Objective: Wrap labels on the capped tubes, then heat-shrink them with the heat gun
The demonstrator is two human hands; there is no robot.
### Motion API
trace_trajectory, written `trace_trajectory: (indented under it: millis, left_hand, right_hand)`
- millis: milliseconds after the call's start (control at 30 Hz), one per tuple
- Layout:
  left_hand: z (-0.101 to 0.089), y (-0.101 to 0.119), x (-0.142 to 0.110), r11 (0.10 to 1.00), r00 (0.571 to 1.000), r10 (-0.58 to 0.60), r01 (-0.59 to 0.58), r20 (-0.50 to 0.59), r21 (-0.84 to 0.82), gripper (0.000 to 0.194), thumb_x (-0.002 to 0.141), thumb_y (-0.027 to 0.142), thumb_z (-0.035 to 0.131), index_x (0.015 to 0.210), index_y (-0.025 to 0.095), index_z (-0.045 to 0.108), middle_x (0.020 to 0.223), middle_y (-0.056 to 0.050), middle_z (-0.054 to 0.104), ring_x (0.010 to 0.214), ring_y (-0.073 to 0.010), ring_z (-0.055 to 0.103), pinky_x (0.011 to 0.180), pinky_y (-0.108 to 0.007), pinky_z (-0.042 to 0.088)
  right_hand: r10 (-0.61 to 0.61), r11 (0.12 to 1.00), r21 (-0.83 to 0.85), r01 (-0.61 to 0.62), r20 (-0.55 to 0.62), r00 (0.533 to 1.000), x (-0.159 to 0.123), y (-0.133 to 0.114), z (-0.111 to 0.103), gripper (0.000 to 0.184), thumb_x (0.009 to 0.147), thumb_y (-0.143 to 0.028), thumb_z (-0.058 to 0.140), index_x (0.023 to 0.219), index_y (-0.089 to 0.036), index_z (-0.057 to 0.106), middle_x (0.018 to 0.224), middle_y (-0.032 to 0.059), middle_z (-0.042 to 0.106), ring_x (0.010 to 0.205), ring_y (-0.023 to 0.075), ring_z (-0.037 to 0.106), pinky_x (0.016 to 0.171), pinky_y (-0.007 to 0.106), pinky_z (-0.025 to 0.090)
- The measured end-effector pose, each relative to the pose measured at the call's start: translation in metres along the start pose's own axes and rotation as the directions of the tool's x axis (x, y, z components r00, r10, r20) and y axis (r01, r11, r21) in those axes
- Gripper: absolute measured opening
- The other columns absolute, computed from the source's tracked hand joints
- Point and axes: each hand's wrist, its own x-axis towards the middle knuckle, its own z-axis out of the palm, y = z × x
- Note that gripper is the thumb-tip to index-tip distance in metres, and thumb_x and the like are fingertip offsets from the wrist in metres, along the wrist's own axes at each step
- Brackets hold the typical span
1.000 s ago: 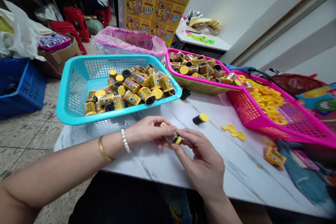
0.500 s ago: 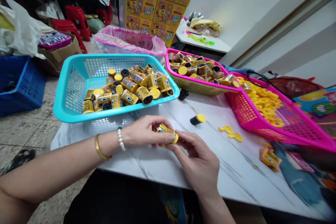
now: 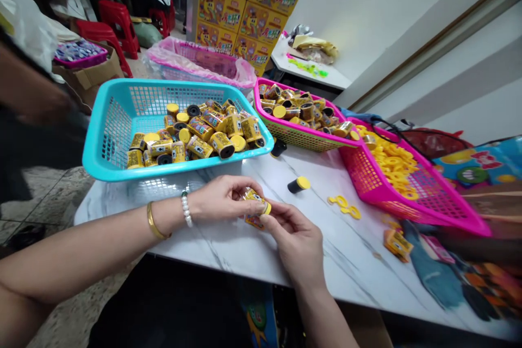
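Observation:
Over the marble-patterned table (image 3: 228,247), my left hand (image 3: 222,198) is closed around a small yellow canister with printed wrap (image 3: 253,194). Its yellow cap (image 3: 267,209) points toward my right hand (image 3: 300,239), whose thumb and fingertips pinch the capped end. A printed orange-yellow part (image 3: 255,221) shows below the fingers; I cannot tell whether it belongs to the same canister. Beyond my hands lies a bare black canister with a yellow cap (image 3: 299,185). Right of it lie linked yellow plastic rings (image 3: 345,206).
A turquoise basket (image 3: 175,175) holds several wrapped canisters; a pink basket (image 3: 302,135) behind holds more. Another pink basket (image 3: 432,212) contains yellow rings. Flat printed yellow sleeves (image 3: 397,244) lie at right beside blue cloth (image 3: 432,269). A blurred person (image 3: 36,103) stands at left.
A blurred person has come into view at the left. My view has shifted slightly; both hands still hold the canister in nearly the same pose.

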Motion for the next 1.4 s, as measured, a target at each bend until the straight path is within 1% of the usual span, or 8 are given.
trace_trajectory:
  millis: [267, 467, 633, 800, 1033, 1167, 1267, 1400]
  left_hand:
    - [-0.008, -0.002, 0.006, 0.925, 0.962, -0.232, 0.264, 0.144, -0.272, 0.062, 0.061, 0.072, 0.075, 0.073, 0.014, 0.057, 0.054, 0.002, 0.058, 0.04, -0.006, 0.046, 0.04, -0.019, 0.033]
    - [-0.007, -0.002, 0.005, 0.901, 0.963, -0.139, 0.219, 0.229, -0.375, 0.069, 0.051, 0.066, 0.085, 0.089, 0.013, 0.064, 0.066, 0.001, 0.064, 0.05, -0.0072, 0.055, 0.046, -0.019, 0.044]
    - [-0.006, -0.005, 0.005, 0.895, 0.97, -0.116, 0.196, 0.216, -0.402, 0.063, 0.058, 0.068, 0.08, 0.082, 0.012, 0.062, 0.057, 0.003, 0.059, 0.045, -0.006, 0.05, 0.041, -0.018, 0.039]
    - [-0.007, -0.005, 0.004, 0.864, 0.929, -0.128, 0.276, 0.347, -0.421, 0.064, 0.058, 0.066, 0.082, 0.087, 0.012, 0.065, 0.062, 0.001, 0.064, 0.043, -0.0057, 0.051, 0.039, -0.018, 0.038]
    - [-0.006, -0.007, 0.005, 0.872, 0.923, -0.247, 0.345, 0.296, -0.348, 0.068, 0.057, 0.078, 0.074, 0.072, 0.012, 0.061, 0.048, 0.002, 0.057, 0.031, -0.0064, 0.043, 0.029, -0.018, 0.028]
    - [-0.006, -0.002, 0.003, 0.862, 0.91, -0.208, 0.344, 0.359, -0.373, 0.065, 0.056, 0.073, 0.078, 0.076, 0.013, 0.062, 0.05, 0.003, 0.059, 0.032, -0.0056, 0.045, 0.03, -0.017, 0.028]
    - [-0.006, 0.0, 0.002, 0.888, 0.925, -0.258, 0.341, 0.281, -0.309, 0.064, 0.056, 0.072, 0.079, 0.074, 0.014, 0.059, 0.046, 0.006, 0.055, 0.03, -0.0049, 0.042, 0.029, -0.017, 0.026]
    - [-0.005, -0.001, 0.003, 0.89, 0.929, -0.288, 0.348, 0.231, -0.293, 0.065, 0.058, 0.075, 0.075, 0.073, 0.014, 0.06, 0.046, 0.005, 0.055, 0.032, -0.0052, 0.044, 0.032, -0.017, 0.03]
  right_hand:
    - [-0.138, 0.99, -0.002, 0.142, 0.222, 0.965, 0.001, -0.003, -0.013, 0.036, 0.081, -0.019, 0.077, 0.115, -0.031, 0.073, 0.114, 0.0044, 0.068, 0.085, 0.0157, 0.073, 0.076, 0.03, 0.065]
    - [-0.227, 0.973, 0.073, 0.217, 0.185, 0.956, 0.004, -0.002, -0.014, 0.018, 0.085, -0.016, 0.071, 0.095, -0.029, 0.077, 0.098, 0.0001, 0.057, 0.053, 0.0077, 0.065, 0.049, 0.027, 0.062]
    - [-0.319, 0.926, -0.106, 0.363, 0.3, 0.899, 0.009, -0.011, -0.013, 0.022, 0.083, -0.019, 0.074, 0.103, -0.029, 0.077, 0.097, 0.0048, 0.062, 0.085, 0.0172, 0.068, 0.065, 0.028, 0.062]
    - [-0.461, 0.869, -0.078, 0.489, 0.236, 0.856, 0.008, -0.007, -0.017, 0.023, 0.08, -0.009, 0.074, 0.09, -0.029, 0.077, 0.085, 0.001, 0.06, 0.079, 0.0134, 0.063, 0.064, 0.025, 0.057]
    - [-0.431, 0.811, -0.23, 0.537, 0.384, 0.816, 0.006, -0.015, -0.012, 0.034, 0.079, -0.007, 0.075, 0.105, -0.029, 0.075, 0.099, 0.0042, 0.06, 0.087, 0.0158, 0.063, 0.065, 0.026, 0.057]
    - [-0.518, 0.806, -0.136, 0.576, 0.307, 0.798, 0.006, -0.015, -0.01, 0.03, 0.077, -0.001, 0.072, 0.092, -0.028, 0.074, 0.088, 0.0006, 0.057, 0.08, 0.013, 0.062, 0.064, 0.025, 0.058]
    - [-0.463, 0.814, -0.195, 0.547, 0.35, 0.814, 0.006, -0.013, -0.009, 0.032, 0.079, -0.003, 0.071, 0.1, -0.028, 0.073, 0.095, 0.002, 0.058, 0.082, 0.0136, 0.063, 0.062, 0.024, 0.057]
    - [-0.531, 0.714, -0.285, 0.64, 0.374, 0.76, 0.006, -0.013, -0.006, 0.036, 0.077, 0.0, 0.074, 0.1, -0.028, 0.074, 0.086, -0.0005, 0.058, 0.073, 0.0104, 0.059, 0.057, 0.022, 0.052]
